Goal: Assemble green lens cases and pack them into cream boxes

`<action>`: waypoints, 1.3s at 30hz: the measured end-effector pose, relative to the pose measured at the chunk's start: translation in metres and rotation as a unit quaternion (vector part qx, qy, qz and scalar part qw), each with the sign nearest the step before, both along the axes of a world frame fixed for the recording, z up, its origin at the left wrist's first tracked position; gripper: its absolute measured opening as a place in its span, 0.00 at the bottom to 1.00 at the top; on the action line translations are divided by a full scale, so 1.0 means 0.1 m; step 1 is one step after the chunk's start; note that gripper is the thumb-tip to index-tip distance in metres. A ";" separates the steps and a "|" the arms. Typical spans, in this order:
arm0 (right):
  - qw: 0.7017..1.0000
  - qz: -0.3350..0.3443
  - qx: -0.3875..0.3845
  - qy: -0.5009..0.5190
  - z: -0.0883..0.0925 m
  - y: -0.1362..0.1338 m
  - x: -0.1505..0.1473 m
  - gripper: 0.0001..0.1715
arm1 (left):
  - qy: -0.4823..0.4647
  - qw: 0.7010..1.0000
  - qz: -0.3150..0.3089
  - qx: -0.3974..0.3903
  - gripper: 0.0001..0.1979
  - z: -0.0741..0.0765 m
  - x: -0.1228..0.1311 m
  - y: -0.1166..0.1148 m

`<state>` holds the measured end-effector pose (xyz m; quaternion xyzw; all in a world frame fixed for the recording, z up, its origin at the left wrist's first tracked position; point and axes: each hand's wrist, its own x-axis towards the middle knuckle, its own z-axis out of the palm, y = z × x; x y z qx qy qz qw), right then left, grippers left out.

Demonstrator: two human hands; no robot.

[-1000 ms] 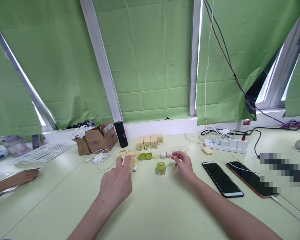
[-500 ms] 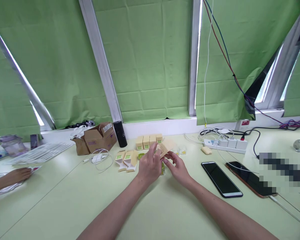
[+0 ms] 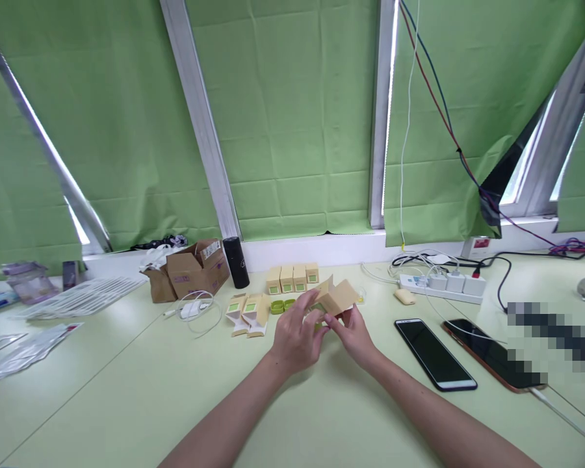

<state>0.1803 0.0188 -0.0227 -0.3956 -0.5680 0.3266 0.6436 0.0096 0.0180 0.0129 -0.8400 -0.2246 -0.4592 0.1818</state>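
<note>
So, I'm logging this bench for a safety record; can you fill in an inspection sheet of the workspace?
Surface: pale green table with seam lines.
Job's things: open box, flaps out; four standing boxes in a row; two flapped boxes left of the green pieces.
Clutter: white-edged phone, dark phone, carton, black cylinder.
Left hand: fingers by the open box's left side; grip hard to tell.
Right hand: holding the open box.
Cables: power strip with plugs in; white cord across the dark phone; charger and cord at left.
Surroundings: green blinds; red and blue cables hanging at right.
Other people: nothing seen.
</note>
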 end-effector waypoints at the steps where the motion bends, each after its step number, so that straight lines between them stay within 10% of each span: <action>1: 1.000 0.015 0.007 0.010 0.01 0.01 0.01 0.35 | -0.008 1.000 -0.008 -0.013 0.23 0.01 -0.02 -0.01; 10: 0.993 -0.007 0.086 -0.079 0.17 -0.13 0.07 0.28 | -0.054 0.980 0.014 -0.192 0.34 0.13 -0.23 0.09; 17: 0.956 -0.028 0.210 -0.203 0.15 -0.15 0.08 0.35 | -0.034 0.985 0.011 -0.171 0.29 0.06 -0.27 0.13; 28: 0.966 -0.091 0.099 -0.220 -0.12 0.11 0.16 0.29 | -0.072 0.997 0.023 -0.017 0.22 -0.08 -0.28 0.17; 39: 0.979 -0.091 0.028 -0.181 -0.28 0.26 0.22 0.23 | -0.163 0.967 -0.057 -0.189 0.26 -0.03 -0.21 0.08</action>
